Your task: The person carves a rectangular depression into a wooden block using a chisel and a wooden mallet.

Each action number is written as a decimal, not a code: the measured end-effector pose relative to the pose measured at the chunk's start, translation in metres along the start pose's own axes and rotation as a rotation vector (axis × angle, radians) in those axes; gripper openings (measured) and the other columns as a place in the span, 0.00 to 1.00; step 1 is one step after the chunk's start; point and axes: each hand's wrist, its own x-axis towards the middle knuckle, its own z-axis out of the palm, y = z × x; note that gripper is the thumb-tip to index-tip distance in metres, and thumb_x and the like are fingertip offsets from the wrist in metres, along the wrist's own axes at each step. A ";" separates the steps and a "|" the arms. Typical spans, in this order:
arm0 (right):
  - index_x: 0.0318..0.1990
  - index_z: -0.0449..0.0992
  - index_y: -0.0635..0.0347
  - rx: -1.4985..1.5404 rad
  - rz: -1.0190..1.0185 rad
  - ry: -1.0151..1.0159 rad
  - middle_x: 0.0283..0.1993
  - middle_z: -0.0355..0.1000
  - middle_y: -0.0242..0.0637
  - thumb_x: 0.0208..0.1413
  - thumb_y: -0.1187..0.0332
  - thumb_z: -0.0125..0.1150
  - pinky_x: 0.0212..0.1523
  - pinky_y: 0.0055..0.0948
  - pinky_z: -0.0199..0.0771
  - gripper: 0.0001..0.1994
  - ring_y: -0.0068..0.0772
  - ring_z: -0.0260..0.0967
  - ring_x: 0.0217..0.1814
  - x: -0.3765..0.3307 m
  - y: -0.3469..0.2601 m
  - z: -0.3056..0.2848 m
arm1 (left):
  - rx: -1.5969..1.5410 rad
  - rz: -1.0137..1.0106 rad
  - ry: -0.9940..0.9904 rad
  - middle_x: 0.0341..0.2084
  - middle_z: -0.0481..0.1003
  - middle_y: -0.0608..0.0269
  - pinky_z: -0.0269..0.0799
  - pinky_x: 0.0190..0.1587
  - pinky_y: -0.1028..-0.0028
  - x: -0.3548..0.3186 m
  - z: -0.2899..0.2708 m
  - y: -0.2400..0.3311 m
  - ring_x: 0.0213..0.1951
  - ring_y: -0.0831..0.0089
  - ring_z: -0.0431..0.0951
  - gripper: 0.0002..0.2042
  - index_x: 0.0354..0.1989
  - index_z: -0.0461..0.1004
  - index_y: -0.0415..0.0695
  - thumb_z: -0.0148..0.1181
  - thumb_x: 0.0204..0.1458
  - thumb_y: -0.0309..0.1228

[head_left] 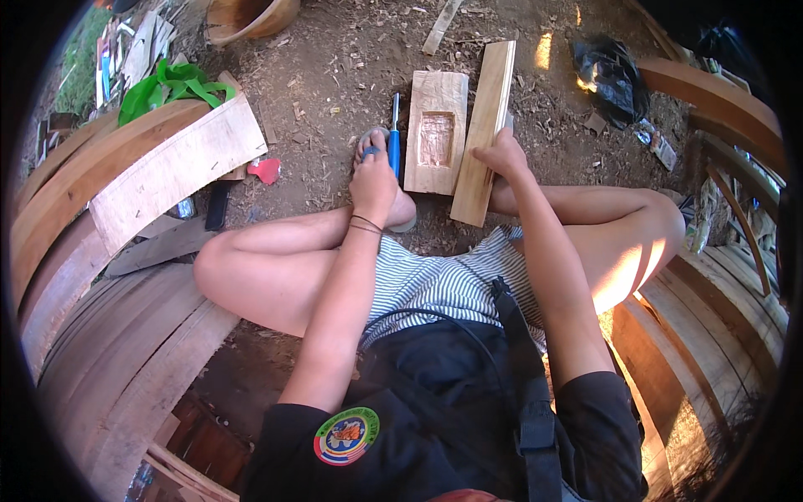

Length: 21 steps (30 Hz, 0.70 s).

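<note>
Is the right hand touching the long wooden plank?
Touching. The head view shows the right hand resting on the long plank, fingers curled over its edge, with no gap between them.

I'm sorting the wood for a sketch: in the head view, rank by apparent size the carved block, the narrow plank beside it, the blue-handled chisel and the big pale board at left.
1. big pale board, though nearer the camera
2. narrow plank
3. carved block, shorter but wider than the plank, so close
4. blue-handled chisel, clearly smallest

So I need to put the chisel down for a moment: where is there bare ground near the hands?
Bare dirt lies left of the chisel, between the red scrap and the foot, and beyond the carved block. Around the left hand, right hand and plank, it is crowded.
</note>
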 end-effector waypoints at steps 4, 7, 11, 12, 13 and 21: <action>0.55 0.65 0.72 0.002 0.040 0.020 0.58 0.69 0.61 0.44 0.53 0.72 0.60 0.45 0.71 0.37 0.58 0.69 0.61 -0.001 -0.004 -0.002 | 0.087 0.101 -0.131 0.57 0.64 0.46 0.71 0.54 0.49 -0.003 -0.004 -0.004 0.60 0.42 0.63 0.34 0.69 0.58 0.57 0.61 0.50 0.36; 0.56 0.65 0.71 -0.011 0.010 0.058 0.58 0.69 0.61 0.44 0.54 0.72 0.60 0.45 0.71 0.37 0.57 0.69 0.61 0.000 -0.002 0.000 | 0.280 0.109 -0.197 0.58 0.59 0.47 0.69 0.53 0.42 -0.017 -0.016 0.024 0.63 0.43 0.57 0.39 0.68 0.58 0.64 0.66 0.45 0.39; 0.56 0.65 0.71 0.016 0.016 0.022 0.59 0.68 0.60 0.43 0.55 0.73 0.61 0.45 0.71 0.37 0.58 0.68 0.61 0.004 0.000 0.000 | 0.351 0.095 -0.154 0.58 0.56 0.50 0.69 0.51 0.40 -0.021 -0.006 0.027 0.63 0.45 0.54 0.40 0.66 0.61 0.66 0.70 0.39 0.40; 0.55 0.65 0.71 0.024 0.020 0.010 0.59 0.68 0.61 0.43 0.54 0.73 0.61 0.45 0.70 0.37 0.58 0.68 0.61 0.006 0.001 -0.001 | 0.324 0.093 -0.169 0.58 0.56 0.50 0.69 0.50 0.40 -0.019 -0.006 0.026 0.63 0.45 0.54 0.40 0.66 0.61 0.67 0.71 0.38 0.40; 0.55 0.66 0.71 0.032 0.023 -0.003 0.59 0.68 0.61 0.43 0.54 0.73 0.61 0.45 0.70 0.37 0.58 0.68 0.61 0.008 0.003 0.000 | 0.297 0.091 -0.183 0.57 0.57 0.51 0.69 0.50 0.40 -0.016 -0.007 0.025 0.63 0.45 0.55 0.40 0.65 0.62 0.68 0.72 0.38 0.40; 0.65 0.58 0.61 -0.043 0.006 0.308 0.61 0.63 0.54 0.46 0.58 0.68 0.61 0.52 0.67 0.39 0.54 0.62 0.64 -0.014 -0.017 0.011 | 0.300 0.302 -0.112 0.64 0.57 0.48 0.73 0.50 0.48 0.000 -0.021 0.012 0.63 0.45 0.59 0.39 0.57 0.71 0.64 0.80 0.28 0.45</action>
